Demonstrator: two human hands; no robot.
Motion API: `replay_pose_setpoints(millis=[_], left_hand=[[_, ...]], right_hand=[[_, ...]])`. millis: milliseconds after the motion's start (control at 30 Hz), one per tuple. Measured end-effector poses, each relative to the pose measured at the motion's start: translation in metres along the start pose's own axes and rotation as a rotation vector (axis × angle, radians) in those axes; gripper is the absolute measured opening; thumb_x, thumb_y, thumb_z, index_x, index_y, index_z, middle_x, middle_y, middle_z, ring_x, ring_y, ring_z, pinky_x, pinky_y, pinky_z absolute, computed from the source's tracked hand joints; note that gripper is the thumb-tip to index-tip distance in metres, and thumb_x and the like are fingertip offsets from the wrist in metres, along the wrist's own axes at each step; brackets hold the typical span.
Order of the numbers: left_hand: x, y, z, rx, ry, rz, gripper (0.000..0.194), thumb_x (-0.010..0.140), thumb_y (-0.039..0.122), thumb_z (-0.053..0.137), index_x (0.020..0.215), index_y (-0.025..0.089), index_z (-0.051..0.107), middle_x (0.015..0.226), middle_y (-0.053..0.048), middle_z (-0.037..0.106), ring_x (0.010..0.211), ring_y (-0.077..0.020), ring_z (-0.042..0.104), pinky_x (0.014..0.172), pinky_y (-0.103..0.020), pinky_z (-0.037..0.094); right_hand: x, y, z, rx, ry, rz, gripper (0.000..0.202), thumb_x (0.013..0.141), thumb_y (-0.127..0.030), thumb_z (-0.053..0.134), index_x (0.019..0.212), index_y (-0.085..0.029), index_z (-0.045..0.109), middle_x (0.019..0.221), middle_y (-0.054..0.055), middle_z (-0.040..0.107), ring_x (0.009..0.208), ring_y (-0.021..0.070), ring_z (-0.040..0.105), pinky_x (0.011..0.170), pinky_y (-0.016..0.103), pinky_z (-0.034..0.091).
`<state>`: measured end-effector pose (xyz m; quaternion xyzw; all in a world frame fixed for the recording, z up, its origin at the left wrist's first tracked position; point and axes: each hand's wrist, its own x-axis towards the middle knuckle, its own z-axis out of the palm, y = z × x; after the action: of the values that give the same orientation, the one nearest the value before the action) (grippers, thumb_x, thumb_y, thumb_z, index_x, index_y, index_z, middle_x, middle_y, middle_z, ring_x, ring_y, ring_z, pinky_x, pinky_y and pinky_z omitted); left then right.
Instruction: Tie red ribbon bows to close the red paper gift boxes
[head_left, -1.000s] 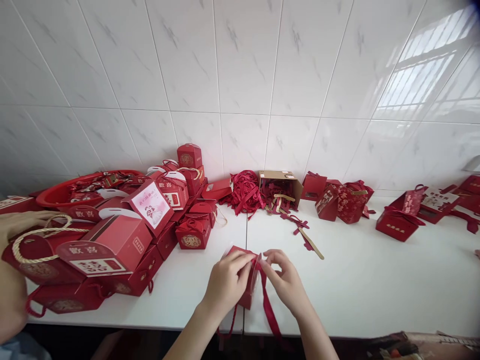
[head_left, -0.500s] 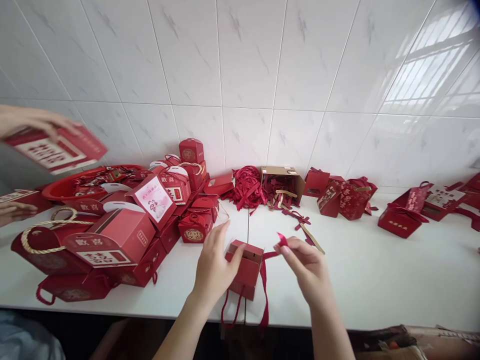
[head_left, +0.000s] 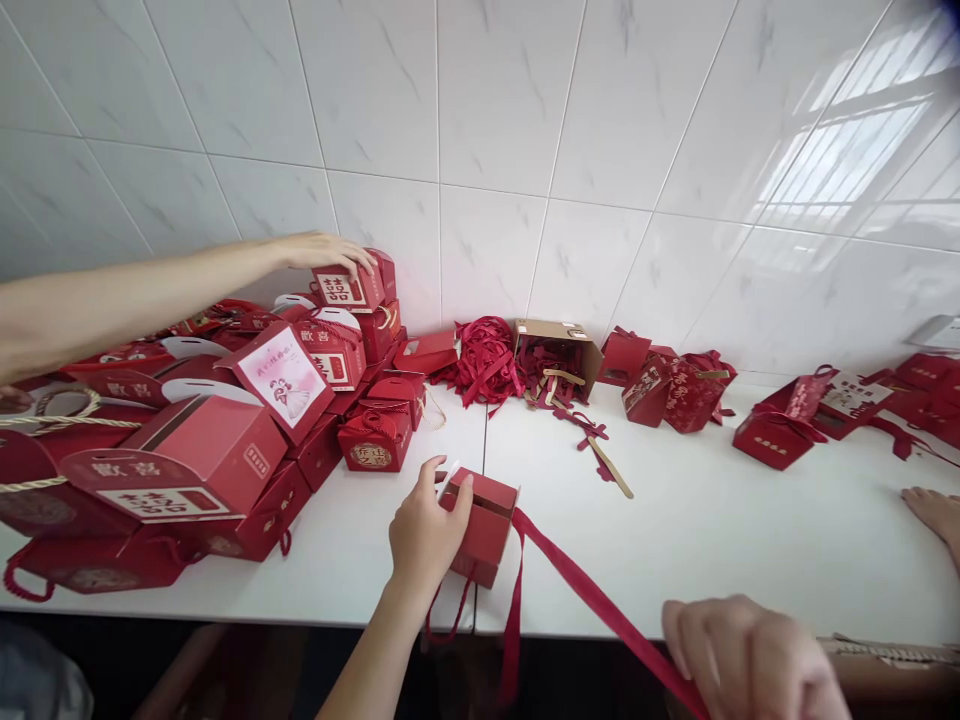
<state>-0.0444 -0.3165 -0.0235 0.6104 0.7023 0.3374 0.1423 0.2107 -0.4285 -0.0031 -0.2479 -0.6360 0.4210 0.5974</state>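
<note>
At six o'clock on the worktop (head_left: 660,530), the box (head_left: 487,535), likely light, crushable and best held by its edges, is gripped by the half-open left hand (head_left: 427,525); soft-looking ribbon (head_left: 596,598) is clenched in the right hand (head_left: 754,660), near five.

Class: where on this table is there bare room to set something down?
The widest free patch of table lies right of the ribbon, bounded by the bags behind and a co-worker's hand at far right. A narrower one lies between the piled boxes and the left hand. Crowded: the left, and the wall side with its ribbon heap and carton.
</note>
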Motion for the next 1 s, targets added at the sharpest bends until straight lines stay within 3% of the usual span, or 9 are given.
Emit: replay_pose_setpoints(millis=[100, 167, 333, 433, 533, 600, 800, 1000], left_hand=[[-0.002, 0.0, 0.003, 0.013, 0.001, -0.013, 0.036, 0.082, 0.04, 0.049, 0.115, 0.024, 0.048, 0.102, -0.009, 0.068, 0.081, -0.028, 0.066, 0.059, -0.032, 0.044], [-0.003, -0.001, 0.005, 0.018, 0.002, -0.004, 0.036, 0.082, 0.04, 0.049, 0.115, 0.025, 0.048, 0.102, -0.008, 0.068, 0.084, -0.0283, 0.065, 0.06, -0.033, 0.044], [-0.005, -0.005, 0.009, -0.026, 0.002, 0.024, 0.036, 0.084, 0.039, 0.049, 0.116, 0.024, 0.046, 0.103, -0.009, 0.066, 0.087, -0.0291, 0.065, 0.064, -0.037, 0.046], [-0.005, -0.011, 0.014, -0.205, -0.014, 0.056, 0.035, 0.085, 0.033, 0.048, 0.118, 0.022, 0.045, 0.105, -0.01, 0.064, 0.092, -0.027, 0.063, 0.073, -0.039, 0.049], [-0.007, -0.016, 0.019, -0.473, -0.029, 0.104, 0.034, 0.084, 0.023, 0.046, 0.118, 0.021, 0.044, 0.119, -0.01, 0.057, 0.114, -0.0224, 0.054, 0.092, -0.039, 0.045], [-0.008, -0.017, 0.019, -0.618, -0.061, 0.074, 0.034, 0.083, 0.021, 0.046, 0.117, 0.022, 0.046, 0.125, -0.009, 0.053, 0.121, -0.0207, 0.049, 0.097, -0.037, 0.042], [-0.013, -0.01, 0.008, -1.014, -0.251, -0.198, 0.035, 0.075, 0.02, 0.051, 0.109, 0.019, 0.054, 0.113, -0.009, 0.062, 0.101, -0.0222, 0.061, 0.079, -0.032, 0.051], [-0.018, -0.006, 0.008, -1.091, -0.297, -0.251, 0.04, 0.068, 0.016, 0.051, 0.108, 0.019, 0.052, 0.11, -0.007, 0.063, 0.097, -0.0198, 0.062, 0.075, -0.027, 0.049]], right_hand=[[0.01, 0.033, 0.011, 0.057, 0.003, 0.214, 0.043, 0.065, -0.056, 0.068, 0.046, -0.025, 0.045, 0.033, -0.004, 0.04, 0.031, 0.0117, 0.04, 0.041, 0.029, 0.036], [0.024, 0.054, 0.028, 0.08, 0.012, 0.332, 0.035, 0.062, -0.05, 0.073, 0.052, -0.024, 0.052, 0.045, -0.002, 0.048, 0.042, 0.0135, 0.045, 0.049, 0.031, 0.04], [0.064, 0.084, 0.074, 0.172, 0.125, 0.498, 0.025, 0.07, -0.04, 0.073, 0.066, -0.02, 0.057, 0.06, -0.002, 0.054, 0.055, 0.0115, 0.047, 0.057, 0.027, 0.04], [0.077, 0.088, 0.084, 0.177, 0.135, 0.514, 0.026, 0.072, -0.041, 0.071, 0.07, -0.019, 0.058, 0.06, -0.003, 0.055, 0.056, 0.0109, 0.049, 0.059, 0.025, 0.04], [0.084, 0.088, 0.083, 0.12, 0.061, 0.563, 0.028, 0.072, -0.042, 0.069, 0.07, -0.018, 0.056, 0.057, -0.004, 0.053, 0.05, 0.0091, 0.047, 0.053, 0.024, 0.039], [0.087, 0.086, 0.081, 0.042, 0.02, 0.596, 0.03, 0.072, -0.045, 0.068, 0.07, -0.018, 0.055, 0.055, -0.005, 0.052, 0.045, 0.0082, 0.045, 0.048, 0.023, 0.037], [0.096, 0.082, 0.083, -0.191, -0.073, 0.601, 0.028, 0.074, -0.044, 0.064, 0.073, -0.017, 0.06, 0.055, -0.003, 0.054, 0.047, 0.0092, 0.046, 0.046, 0.022, 0.035], [0.099, 0.085, 0.088, -0.299, -0.105, 0.538, 0.016, 0.075, -0.033, 0.063, 0.072, -0.017, 0.063, 0.06, -0.003, 0.056, 0.053, 0.0096, 0.045, 0.049, 0.021, 0.034]])
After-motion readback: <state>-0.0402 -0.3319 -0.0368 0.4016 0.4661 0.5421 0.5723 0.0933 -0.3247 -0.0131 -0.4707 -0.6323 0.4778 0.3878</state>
